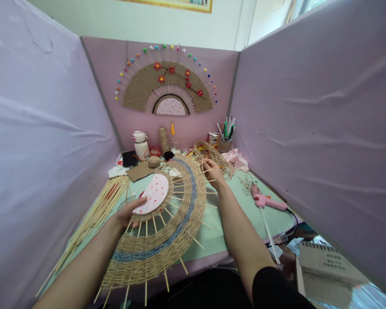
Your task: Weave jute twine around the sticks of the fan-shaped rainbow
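One woven fan (191,225) tilts before us over the near edge of the worktop (216,238), its lower part reaching past that edge. Our left hand (130,212) has its fingers clamped on the fan's inner end, the thumb lying on the dotted half-circle (154,193) and the others tucked beneath. Our right hand (212,171) is at the upper outer edge, its fingers pinched together there; we cannot tell whether a stick tip or a strand sits between them. We see a blue band (194,186) running through the tan weave, and thin sticks (166,281) poking out past the rim.

To our left lies a bundle of sticks (93,210), near a piece of cardboard (140,171) and a ball of twine (154,162). Behind these stand a white bottle (141,148) and a spool of twine (164,140). Past our right hand we find a loose heap of twine (207,150), with pink cloth (236,159) and a cup of tools (224,146) near it. A pink glue gun (268,203) lies farther right. On the pink panel (98,56) facing us hangs another fan (175,79) with red flowers (171,70).
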Action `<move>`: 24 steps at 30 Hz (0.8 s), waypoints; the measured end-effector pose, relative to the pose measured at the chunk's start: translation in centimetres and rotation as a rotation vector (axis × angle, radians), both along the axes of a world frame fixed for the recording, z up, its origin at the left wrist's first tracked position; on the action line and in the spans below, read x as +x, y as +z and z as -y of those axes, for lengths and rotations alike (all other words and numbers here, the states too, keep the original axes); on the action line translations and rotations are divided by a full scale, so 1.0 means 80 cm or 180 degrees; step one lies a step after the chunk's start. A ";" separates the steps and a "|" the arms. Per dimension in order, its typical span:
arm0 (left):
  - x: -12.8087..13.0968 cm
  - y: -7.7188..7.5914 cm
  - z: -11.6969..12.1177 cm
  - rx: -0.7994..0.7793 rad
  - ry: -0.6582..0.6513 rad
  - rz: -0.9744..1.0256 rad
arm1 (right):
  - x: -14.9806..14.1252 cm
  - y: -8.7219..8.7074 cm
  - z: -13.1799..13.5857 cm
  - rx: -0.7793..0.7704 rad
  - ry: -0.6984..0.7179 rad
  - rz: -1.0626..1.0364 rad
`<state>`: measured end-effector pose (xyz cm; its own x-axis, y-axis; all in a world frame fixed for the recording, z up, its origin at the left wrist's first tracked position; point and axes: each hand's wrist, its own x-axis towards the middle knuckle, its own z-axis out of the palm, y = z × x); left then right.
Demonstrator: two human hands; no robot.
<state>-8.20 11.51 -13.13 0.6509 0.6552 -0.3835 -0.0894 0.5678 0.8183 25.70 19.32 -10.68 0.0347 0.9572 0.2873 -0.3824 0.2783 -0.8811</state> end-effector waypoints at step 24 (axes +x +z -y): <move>0.013 0.007 0.015 -0.0115 0.0121 -0.0271 | 0.016 0.002 -0.004 0.0086 -0.0569 -0.0205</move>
<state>-7.17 10.27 -12.60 0.5899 0.6635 -0.4602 -0.0425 0.5947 0.8029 26.96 19.62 -10.53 0.2226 0.9261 0.3044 -0.3803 0.3700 -0.8476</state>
